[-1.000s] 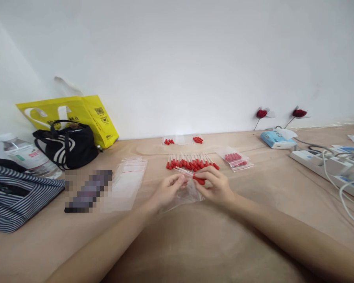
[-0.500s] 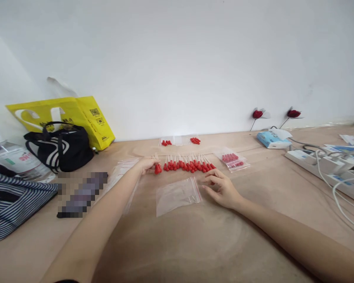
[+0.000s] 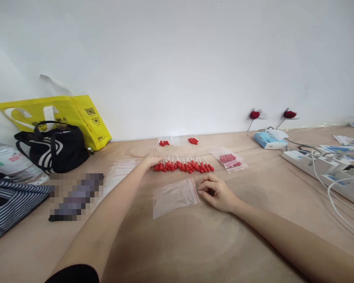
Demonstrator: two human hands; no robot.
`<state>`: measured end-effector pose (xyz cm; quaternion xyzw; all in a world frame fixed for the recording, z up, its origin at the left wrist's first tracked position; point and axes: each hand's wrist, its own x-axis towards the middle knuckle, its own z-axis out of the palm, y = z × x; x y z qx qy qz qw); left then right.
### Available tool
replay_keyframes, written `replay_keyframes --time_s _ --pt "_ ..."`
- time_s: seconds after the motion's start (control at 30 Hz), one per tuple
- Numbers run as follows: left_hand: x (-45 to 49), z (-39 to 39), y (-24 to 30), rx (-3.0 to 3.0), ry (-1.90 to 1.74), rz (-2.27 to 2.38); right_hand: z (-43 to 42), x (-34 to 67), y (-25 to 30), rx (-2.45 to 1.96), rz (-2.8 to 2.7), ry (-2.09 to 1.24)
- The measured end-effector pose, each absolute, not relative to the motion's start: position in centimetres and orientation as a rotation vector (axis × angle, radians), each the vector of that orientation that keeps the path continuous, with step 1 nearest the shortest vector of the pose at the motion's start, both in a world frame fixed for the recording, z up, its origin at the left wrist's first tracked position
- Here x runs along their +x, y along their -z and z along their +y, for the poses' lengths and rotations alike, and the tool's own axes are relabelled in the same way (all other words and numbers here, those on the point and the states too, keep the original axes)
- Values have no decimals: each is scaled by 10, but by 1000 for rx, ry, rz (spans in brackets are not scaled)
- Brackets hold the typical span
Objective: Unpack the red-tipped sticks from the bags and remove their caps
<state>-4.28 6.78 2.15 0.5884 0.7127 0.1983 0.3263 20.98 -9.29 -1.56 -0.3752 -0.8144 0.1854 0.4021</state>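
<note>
A row of sticks with rounded red tips (image 3: 191,166) lies across the middle of the table, pale shafts pointing toward the wall. At the row's left end, the fingers of my left hand (image 3: 152,161) are closed around the leftmost sticks; the fingertips are partly hidden. A clear zip bag with a red seal line (image 3: 174,198) lies flat in front of the row. Beside the seal edge rests my right hand (image 3: 216,193), its fingers loosely curled and apart, with nothing visible in them. Flat clear bags (image 3: 122,171) lie beneath and beside my left forearm.
Bags holding red-tipped pieces lie at right (image 3: 230,160) and by the wall (image 3: 177,140). A yellow bag (image 3: 91,124), black bag (image 3: 67,147), bottle (image 3: 8,161) and striped bag (image 3: 14,208) stand left. Tissues (image 3: 268,139) and a corded power strip (image 3: 327,177) are right.
My left hand has brought its few sticks rightward against the row, closing the gap at its left end. The fingers of my right hand have curled in slightly. The view has shifted a little.
</note>
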Motion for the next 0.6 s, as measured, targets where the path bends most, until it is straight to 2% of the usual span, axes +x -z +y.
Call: replay_keyframes --time_s 0.3,0.6 --pt "-62 50 -20 1729 -497 2060 -95 208 11 -1009 -2048 -488" --pt "-54 -20 -20 2187 -849 1991 -99 188 3 -1367 -1891 -607"
